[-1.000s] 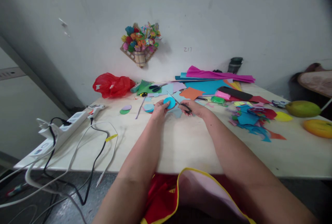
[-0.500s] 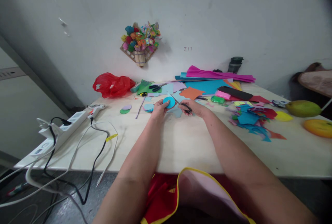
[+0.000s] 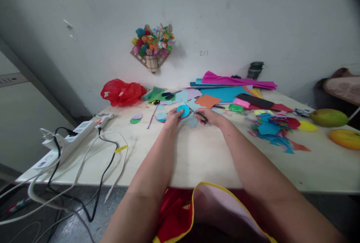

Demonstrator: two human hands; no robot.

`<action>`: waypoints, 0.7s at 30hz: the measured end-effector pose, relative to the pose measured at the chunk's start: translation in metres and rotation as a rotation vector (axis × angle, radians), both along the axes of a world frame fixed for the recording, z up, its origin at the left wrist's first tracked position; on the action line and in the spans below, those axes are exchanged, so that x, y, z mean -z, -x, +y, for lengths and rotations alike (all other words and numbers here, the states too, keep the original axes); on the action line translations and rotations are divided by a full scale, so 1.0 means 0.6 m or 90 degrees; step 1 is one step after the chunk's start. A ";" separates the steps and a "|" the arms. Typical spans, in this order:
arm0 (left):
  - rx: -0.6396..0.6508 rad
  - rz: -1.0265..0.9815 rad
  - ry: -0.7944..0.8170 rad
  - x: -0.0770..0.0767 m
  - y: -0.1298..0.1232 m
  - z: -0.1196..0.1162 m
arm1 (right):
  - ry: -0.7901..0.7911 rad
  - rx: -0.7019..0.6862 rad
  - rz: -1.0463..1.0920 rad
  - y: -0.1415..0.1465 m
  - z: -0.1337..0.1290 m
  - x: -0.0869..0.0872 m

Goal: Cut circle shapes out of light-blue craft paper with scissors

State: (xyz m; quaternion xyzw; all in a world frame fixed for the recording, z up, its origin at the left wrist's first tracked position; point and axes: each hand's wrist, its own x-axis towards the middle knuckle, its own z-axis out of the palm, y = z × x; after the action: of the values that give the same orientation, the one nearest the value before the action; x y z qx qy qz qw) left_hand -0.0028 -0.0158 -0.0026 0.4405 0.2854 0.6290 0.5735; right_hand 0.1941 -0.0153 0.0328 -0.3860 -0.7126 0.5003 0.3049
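Note:
A round blue paper piece [image 3: 183,111] is pinched in my left hand [image 3: 174,117], which is closed on its left edge. My right hand [image 3: 207,117] is wrapped round the black handles of a pair of scissors [image 3: 201,115]. The blades point up and left, beside the right edge of the blue circle. Just left of my left hand lies a small pile of round paper pieces [image 3: 161,116]. Farther left, a lilac and a green circle [image 3: 136,119] overlap. Pale blue paper [image 3: 192,122] lies beneath and between my hands.
Coloured scraps [image 3: 271,128] and two fruits [image 3: 329,117] are at the right. Rolled magenta sheets [image 3: 239,81], a dark phone-like object [image 3: 254,101] and a cup [image 3: 255,70] stand or lie behind. At left are a red bag [image 3: 122,92], power strip [image 3: 67,141] and cables.

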 end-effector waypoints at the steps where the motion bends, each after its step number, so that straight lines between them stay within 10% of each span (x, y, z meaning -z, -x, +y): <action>1: 0.000 0.000 -0.001 0.000 0.000 0.000 | 0.004 0.000 0.004 0.000 0.000 0.000; 21: 0.012 -0.002 -0.001 0.000 0.003 0.001 | 0.005 0.004 -0.006 -0.004 0.001 0.000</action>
State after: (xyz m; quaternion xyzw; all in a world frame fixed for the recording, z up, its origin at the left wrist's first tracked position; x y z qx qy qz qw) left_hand -0.0047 -0.0151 -0.0024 0.4427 0.2799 0.6244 0.5794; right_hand 0.1965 -0.0145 0.0329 -0.3918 -0.7108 0.5002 0.3018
